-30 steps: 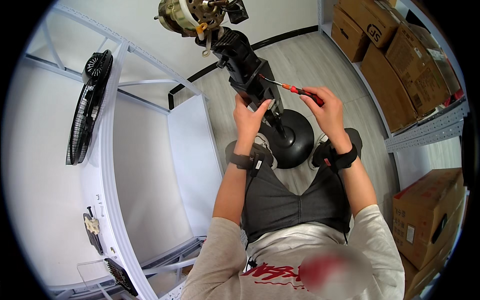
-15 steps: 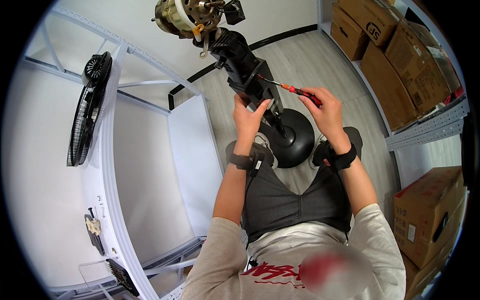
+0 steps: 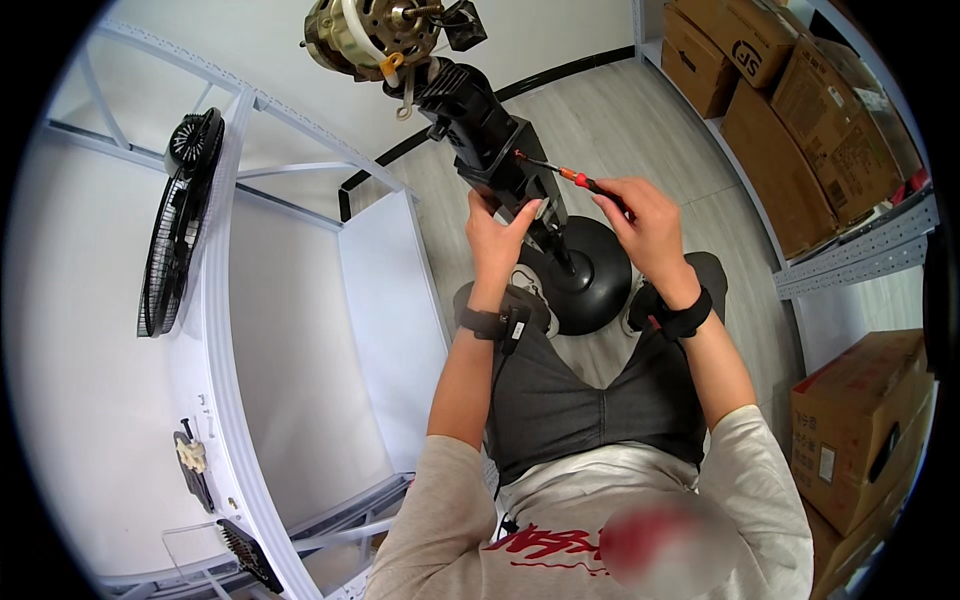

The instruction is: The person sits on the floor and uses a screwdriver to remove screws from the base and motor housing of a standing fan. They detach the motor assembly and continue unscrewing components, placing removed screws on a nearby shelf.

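Observation:
My left hand [image 3: 497,232] grips the black housing [image 3: 480,120] of an upright fan stand, thumb on its front. My right hand [image 3: 645,225] is closed on the handle of a red-and-black screwdriver [image 3: 590,185], whose tip touches a spot on the housing's right side. A brass-coloured motor [image 3: 355,35] with a white cable and yellow fitting sits on top of the stand. The round black base [image 3: 600,290] rests on the floor between my feet.
On my left, a white shelf unit [image 3: 225,380] holds black fan parts [image 3: 180,225], a bracket [image 3: 200,480], small screws and a dark comb-like piece [image 3: 250,555]. On my right, metal shelving [image 3: 850,255] carries cardboard boxes [image 3: 770,170], with more boxes [image 3: 850,430] lower down.
The motor and housing top have shifted slightly left. My right hand has turned a little around the screwdriver handle, covering more of it; my left hand keeps its grip in the same place.

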`<action>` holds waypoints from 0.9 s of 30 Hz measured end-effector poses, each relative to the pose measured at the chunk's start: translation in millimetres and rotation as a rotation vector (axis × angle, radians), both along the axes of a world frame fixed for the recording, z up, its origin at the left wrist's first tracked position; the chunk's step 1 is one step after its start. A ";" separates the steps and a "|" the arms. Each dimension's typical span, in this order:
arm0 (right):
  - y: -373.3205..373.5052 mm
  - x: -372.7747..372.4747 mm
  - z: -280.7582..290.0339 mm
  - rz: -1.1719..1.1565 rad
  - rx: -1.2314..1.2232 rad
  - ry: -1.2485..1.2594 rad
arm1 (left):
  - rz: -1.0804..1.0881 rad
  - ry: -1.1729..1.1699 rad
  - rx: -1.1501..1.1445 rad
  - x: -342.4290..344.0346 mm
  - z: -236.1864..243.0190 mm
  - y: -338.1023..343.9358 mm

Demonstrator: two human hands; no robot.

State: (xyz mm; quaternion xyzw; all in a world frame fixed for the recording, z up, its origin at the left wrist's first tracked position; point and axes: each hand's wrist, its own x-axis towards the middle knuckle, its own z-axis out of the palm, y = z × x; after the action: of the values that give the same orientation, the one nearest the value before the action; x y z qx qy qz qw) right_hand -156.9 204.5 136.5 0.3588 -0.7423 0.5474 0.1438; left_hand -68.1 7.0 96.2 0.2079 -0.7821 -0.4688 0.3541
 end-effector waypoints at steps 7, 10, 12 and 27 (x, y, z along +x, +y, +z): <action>1.5 -5.0 3.9 0.021 0.043 0.092 | 0.012 -0.003 -0.015 -0.6 -2.4 -0.7; 2.3 -2.5 5.0 0.044 0.049 -0.114 | 0.013 0.020 -0.003 -1.1 -4.7 -1.7; 2.4 -6.1 1.6 0.044 0.033 -0.219 | 0.009 0.008 -0.006 -1.3 -5.1 -1.7; 0.5 -5.2 3.7 0.027 0.041 -0.277 | 0.010 0.021 0.000 -1.8 -5.8 -2.3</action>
State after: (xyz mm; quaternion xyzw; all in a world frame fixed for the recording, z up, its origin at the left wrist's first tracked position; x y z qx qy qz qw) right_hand -162.1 205.0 140.2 0.2926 -0.7611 0.5784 0.0253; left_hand -69.9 4.7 90.3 0.2067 -0.7773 -0.4692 0.3645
